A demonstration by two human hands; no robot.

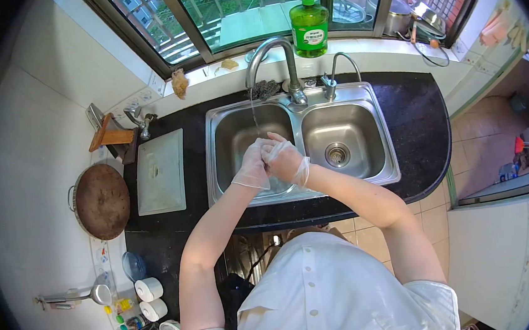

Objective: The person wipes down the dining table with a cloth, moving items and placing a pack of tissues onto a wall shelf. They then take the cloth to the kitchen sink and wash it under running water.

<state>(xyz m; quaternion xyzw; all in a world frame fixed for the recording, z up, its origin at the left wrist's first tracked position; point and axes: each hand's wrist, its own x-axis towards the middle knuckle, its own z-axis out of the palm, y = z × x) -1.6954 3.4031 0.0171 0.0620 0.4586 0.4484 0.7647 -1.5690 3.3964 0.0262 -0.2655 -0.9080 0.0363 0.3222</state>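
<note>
My left hand (254, 166) and my right hand (286, 161) meet over the left basin of the steel double sink (396, 165). Each wears a thin, clear plastic glove, bunched loosely at the wrist. Their fingers are closed and pressed against one another. Whatever may lie between them is hidden. A thin stream of water (254, 110) falls from the curved faucet (292, 68) just beyond my fingertips. The right basin (362, 132) shows its round drain strainer (338, 154).
Behind the sink, a green pump bottle (310, 29) stands on the windowsill; a dark scrubber (264, 89) lies near the faucet. Left are a grey rectangular lid (161, 172), a round brown board (102, 202) against the wall, a hanging ladle (100, 295) and several bottles and white containers (149, 289).
</note>
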